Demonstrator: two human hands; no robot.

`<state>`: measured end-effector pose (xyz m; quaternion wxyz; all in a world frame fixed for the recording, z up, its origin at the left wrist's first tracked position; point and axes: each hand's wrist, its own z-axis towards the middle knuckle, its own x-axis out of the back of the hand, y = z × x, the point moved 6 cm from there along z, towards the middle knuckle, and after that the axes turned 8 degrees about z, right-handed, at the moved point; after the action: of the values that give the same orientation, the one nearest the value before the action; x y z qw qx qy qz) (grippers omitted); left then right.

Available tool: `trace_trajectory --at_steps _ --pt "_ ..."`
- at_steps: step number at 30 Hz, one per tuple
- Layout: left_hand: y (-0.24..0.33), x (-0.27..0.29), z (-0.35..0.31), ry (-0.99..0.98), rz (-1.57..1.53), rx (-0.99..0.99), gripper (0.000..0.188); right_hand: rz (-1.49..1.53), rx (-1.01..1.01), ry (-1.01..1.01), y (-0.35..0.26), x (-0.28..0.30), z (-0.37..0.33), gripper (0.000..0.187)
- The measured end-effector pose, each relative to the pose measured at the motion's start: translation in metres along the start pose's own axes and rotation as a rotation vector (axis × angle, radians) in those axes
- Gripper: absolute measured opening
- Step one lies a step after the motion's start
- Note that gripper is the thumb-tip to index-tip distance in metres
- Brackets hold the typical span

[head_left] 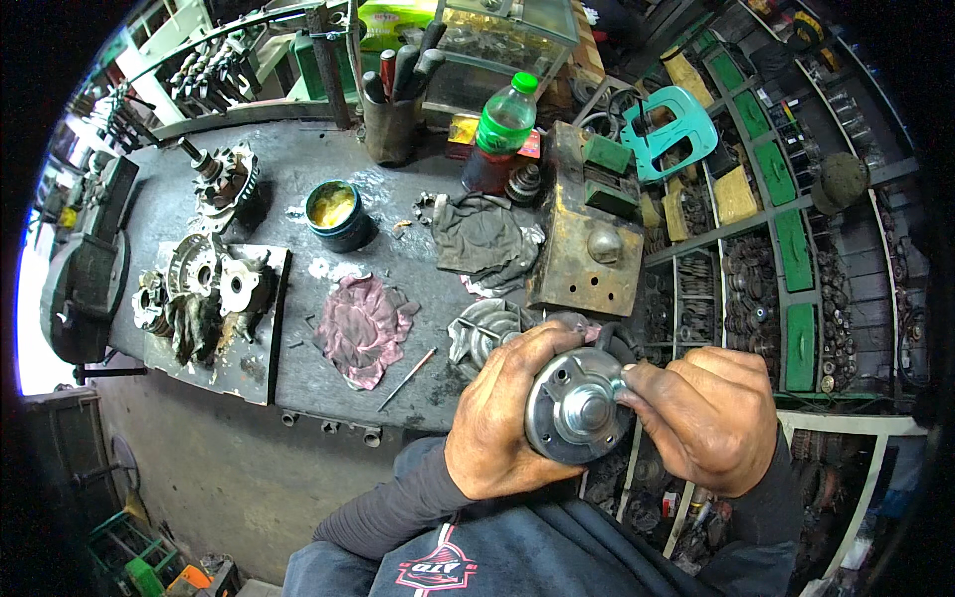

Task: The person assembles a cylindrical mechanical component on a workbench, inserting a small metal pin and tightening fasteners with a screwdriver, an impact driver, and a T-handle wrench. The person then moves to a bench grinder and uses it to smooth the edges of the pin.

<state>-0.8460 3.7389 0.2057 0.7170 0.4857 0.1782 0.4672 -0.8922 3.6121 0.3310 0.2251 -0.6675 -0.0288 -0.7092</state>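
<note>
My left hand [497,423] is wrapped around a round metal housing [584,410] with a raised shiny centre and several small holes in its face. It is held in front of my body with that face turned up toward me. The fingers of my right hand [708,420] are curled, thumb and forefinger pinched against the right side of the housing's face. Whatever small thing they may grip is hidden. Just beyond my left hand, a finned metal casing [484,333] lies on the bench. A thin rod [406,380] and a crumpled pink rag [366,330] lie to its left.
The dark workbench [298,289] carries an open grease tub [335,211], a grey rag [485,239], a capped bottle [502,134], a rusty metal box [577,264] and a tool holder [389,134]. Greasy metal castings [204,269] sit at left. Parts shelves [796,239] stand at right.
</note>
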Motion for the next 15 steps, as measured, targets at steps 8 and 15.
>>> trace_trajectory --at_steps 8,15 --pt "-0.0016 0.0 -0.0011 0.0 -0.022 0.022 0.099 0.101 -0.026 0.023 0.0033 0.0049 0.0016 0.036" --pt "0.0005 0.0004 0.0019 -0.011 0.013 -0.032 0.105 0.055 0.001 -0.063 0.0041 0.0037 0.0014 0.041"
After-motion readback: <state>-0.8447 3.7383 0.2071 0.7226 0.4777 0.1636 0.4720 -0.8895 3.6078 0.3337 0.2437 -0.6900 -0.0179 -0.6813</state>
